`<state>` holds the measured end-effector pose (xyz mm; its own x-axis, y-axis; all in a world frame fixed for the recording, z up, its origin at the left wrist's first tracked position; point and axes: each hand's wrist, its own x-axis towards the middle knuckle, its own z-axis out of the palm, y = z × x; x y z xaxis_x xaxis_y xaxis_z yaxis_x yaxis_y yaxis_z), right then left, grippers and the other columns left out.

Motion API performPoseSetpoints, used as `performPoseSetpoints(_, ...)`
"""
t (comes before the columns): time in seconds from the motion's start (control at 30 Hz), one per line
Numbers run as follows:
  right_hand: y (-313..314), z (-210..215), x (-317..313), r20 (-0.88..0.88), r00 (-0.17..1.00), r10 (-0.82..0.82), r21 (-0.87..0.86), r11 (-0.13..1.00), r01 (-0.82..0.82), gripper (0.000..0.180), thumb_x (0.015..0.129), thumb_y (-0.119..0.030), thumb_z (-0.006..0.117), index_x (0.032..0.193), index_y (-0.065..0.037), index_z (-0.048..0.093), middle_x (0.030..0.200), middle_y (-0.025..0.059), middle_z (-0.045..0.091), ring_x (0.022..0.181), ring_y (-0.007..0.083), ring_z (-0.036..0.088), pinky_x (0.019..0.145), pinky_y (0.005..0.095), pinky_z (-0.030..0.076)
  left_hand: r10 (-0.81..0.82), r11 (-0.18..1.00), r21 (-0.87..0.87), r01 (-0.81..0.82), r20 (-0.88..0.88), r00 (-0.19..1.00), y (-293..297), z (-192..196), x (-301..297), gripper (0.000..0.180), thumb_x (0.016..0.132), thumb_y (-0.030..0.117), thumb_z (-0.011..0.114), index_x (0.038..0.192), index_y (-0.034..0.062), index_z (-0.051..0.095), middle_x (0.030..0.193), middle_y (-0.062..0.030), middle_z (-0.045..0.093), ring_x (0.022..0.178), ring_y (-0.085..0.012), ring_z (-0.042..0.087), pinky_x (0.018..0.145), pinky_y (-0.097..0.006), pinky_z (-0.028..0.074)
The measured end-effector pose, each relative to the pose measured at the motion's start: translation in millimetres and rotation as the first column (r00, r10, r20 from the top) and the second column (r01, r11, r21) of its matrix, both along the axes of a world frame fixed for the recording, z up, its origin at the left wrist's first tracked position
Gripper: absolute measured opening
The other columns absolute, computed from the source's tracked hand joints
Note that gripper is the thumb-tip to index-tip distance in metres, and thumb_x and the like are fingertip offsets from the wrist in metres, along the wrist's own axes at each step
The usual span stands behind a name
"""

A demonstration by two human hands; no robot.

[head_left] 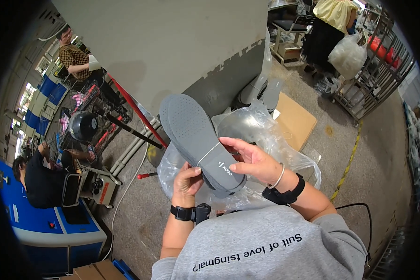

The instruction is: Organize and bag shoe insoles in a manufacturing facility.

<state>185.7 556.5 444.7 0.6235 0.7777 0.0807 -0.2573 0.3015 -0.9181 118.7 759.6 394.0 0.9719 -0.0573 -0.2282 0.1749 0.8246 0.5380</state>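
Observation:
A stack of grey insoles [190, 122] with pinholes over the forefoot lies at a slant before me, heel end toward my body. One white rubber band [209, 154] runs across its middle. My left hand [188, 181] grips the left edge near the heel, thumb along the side. From the right, my right hand [252, 161] holds the other edge; its thumb lies near the printed heel and its fingers reach the band. Beneath the stack spreads a clear plastic bag [247, 126]. More grey insoles [271, 93] lie beyond the bag.
A grey-and-white wall or pillar [172, 42] stands ahead. Flat cardboard [296, 121] lies on the floor at right, near a metal rack cart [375, 70]. Left are a red pole [137, 109], a fan [83, 126] and a blue machine [56, 228]. Several people work nearby.

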Motion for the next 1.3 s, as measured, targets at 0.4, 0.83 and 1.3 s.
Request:
performPoseSetpoints(0.4, -4.2, 2.0, -4.7, -0.035, 0.999, -0.002, 0.047, 0.999, 0.003, 0.061, 0.074, -0.004, 0.057, 0.129, 0.000, 0.031, 0.124, 0.0081, 0.041, 0.112, 0.0172, 0.040, 0.097, 0.0320, 0.030, 0.048, 0.995, 0.085, -0.055, 0.086, 0.995, -9.2, 12.0, 0.5, 0.066, 0.061, -0.002, 0.060, 0.122, 0.0045, 0.037, 0.118, -0.0082, 0.047, 0.112, -0.0245, 0.043, 0.097, -0.037, 0.029)
performPoseSetpoints(0.83, -3.7, -6.5, -10.8, 0.083, 0.995, -0.051, 0.020, 0.999, 0.050, 0.060, 0.070, 0.002, 0.053, 0.128, -0.002, 0.035, 0.126, 0.0077, 0.037, 0.117, 0.0165, 0.036, 0.098, 0.0320, 0.028, 0.080, 0.975, 0.191, -0.110, 0.159, 0.984, -14.7, 8.9, 1.0, 0.075, 0.062, 0.021, 0.074, 0.125, 0.0087, 0.036, 0.118, -0.0062, 0.047, 0.112, -0.0237, 0.044, 0.095, -0.036, 0.032)
performPoseSetpoints(1.3, -1.2, -10.8, -12.6, 0.201, 0.975, -0.096, -0.014, 0.995, 0.101, 0.061, 0.069, 0.002, 0.053, 0.127, -0.004, 0.036, 0.126, 0.0077, 0.035, 0.117, 0.0166, 0.035, 0.096, 0.0314, 0.030, 0.064, 0.969, 0.228, -0.099, 0.159, 0.985, -14.3, 9.9, 2.8, 0.089, 0.059, 0.020, 0.075, 0.130, 0.0083, 0.024, 0.125, -0.0090, 0.037, 0.118, -0.0256, 0.033, 0.100, -0.038, 0.022)
